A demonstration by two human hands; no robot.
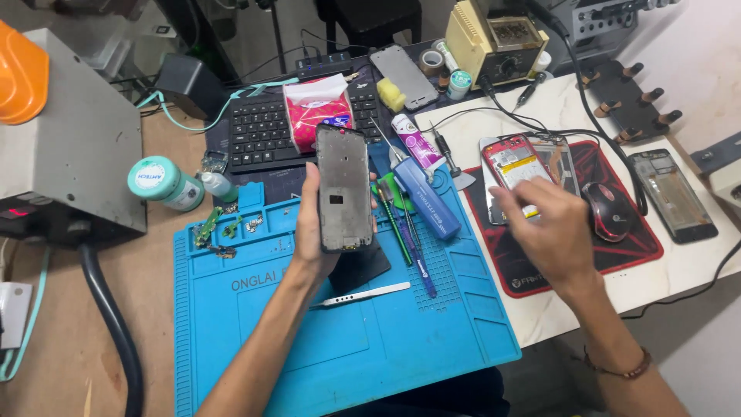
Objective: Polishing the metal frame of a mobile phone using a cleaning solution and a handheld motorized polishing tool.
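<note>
Bare forearms rose from the bottom edge over the blue work mat point(255, 340). Above the mat, the left hand point(309, 232) gripped a dark phone frame point(343, 189) upright, fingers wrapped round its edges. White tweezers point(361, 295) lay just below it. Further right, the right hand point(552, 228) reached with loose, empty fingers towards an opened phone point(513, 166) on the red mouse pad point(641, 247).

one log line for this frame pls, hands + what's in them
left hand: holds phone frame upright over blue mat | right hand: blurred, empty, over opened phone on red pad
</note>
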